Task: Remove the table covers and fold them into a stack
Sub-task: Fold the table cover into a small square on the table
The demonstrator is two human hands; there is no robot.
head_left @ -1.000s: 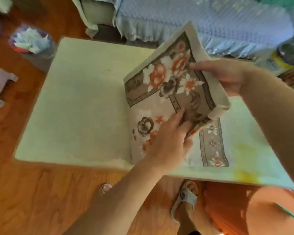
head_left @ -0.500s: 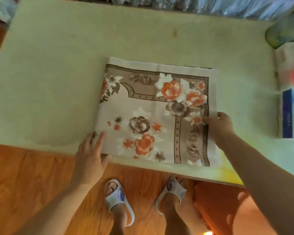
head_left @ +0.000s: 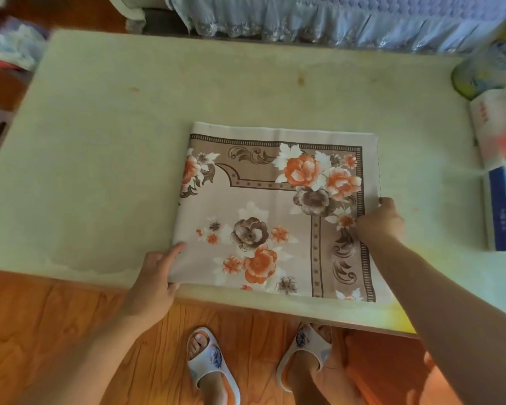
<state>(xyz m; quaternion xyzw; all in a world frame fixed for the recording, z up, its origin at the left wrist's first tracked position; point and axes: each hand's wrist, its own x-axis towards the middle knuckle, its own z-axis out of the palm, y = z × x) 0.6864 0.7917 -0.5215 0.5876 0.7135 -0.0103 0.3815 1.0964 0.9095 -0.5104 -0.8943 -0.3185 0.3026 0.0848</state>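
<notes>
Since half a second ago, both hands have shifted along the edges of one folded floral table cover (head_left: 272, 211).

It lies flat near the table's (head_left: 129, 141) front edge. One left hand (head_left: 155, 276) touches its left corner, index finger extended; one right hand (head_left: 381, 219) pinches its right edge. Two sandals (head_left: 208, 362) stand below on the wooden floor.

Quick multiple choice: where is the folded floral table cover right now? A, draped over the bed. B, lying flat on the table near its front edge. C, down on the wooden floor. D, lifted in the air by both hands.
B: the folded floral table cover lies flat on the table by its near edge, with the left hand at its left corner and the right hand on its right edge.
</notes>
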